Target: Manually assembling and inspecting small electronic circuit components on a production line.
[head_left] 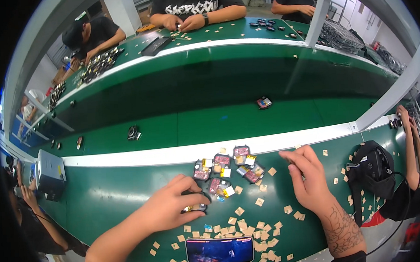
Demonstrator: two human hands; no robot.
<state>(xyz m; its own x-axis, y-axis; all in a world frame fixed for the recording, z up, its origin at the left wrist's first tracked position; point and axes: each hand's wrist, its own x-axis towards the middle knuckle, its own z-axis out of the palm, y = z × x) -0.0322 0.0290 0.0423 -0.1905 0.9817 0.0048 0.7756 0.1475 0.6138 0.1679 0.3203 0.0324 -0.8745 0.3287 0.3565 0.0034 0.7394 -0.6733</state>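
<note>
My left hand (178,199) curls its fingers and thumb round a small black-cased electronic unit (196,207) lying on the green table; the hand covers much of it. Just beyond and to the right, several similar open units sit in a cluster, among them one unit (220,187) with a red circuit board and a yellow-and-silver battery. To the right of this cluster my right hand (308,175) hovers, index finger and thumb apart, with nothing visible between them. Small tan square pieces (260,202) lie scattered below and between the hands.
A lit phone (219,250) lies among the tan squares near me. Beyond the white rail (173,153) runs a green belt (200,124) carrying a few units. A black bag (373,163) lies right, a grey box (51,175) stands left. Other people work opposite and at both sides.
</note>
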